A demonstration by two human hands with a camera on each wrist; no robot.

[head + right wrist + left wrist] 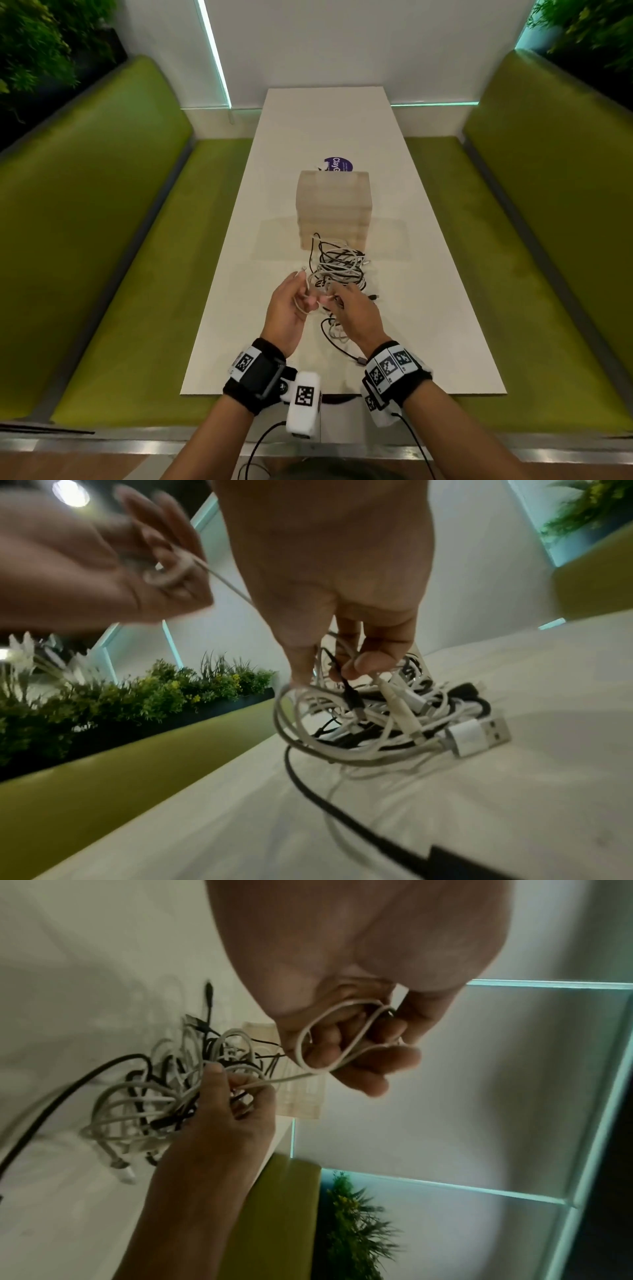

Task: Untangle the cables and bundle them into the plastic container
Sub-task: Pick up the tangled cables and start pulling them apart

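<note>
One table (342, 137) fills mid-frame. One container (334, 205) stands at centre, contents unclear. One cable tangle (342, 270) lies just below it. Left hand (291, 308) curls round a white loop (329, 1039); right hand (356, 315) pinches tangle strands.

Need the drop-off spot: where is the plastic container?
Head view: the translucent plastic container stands mid-table, just beyond the tangled black and white cables, ahead of both hands.

Cable tangle (339, 270) on table (428, 308), container (334, 209) behind it, benches (113, 240) either side
</note>
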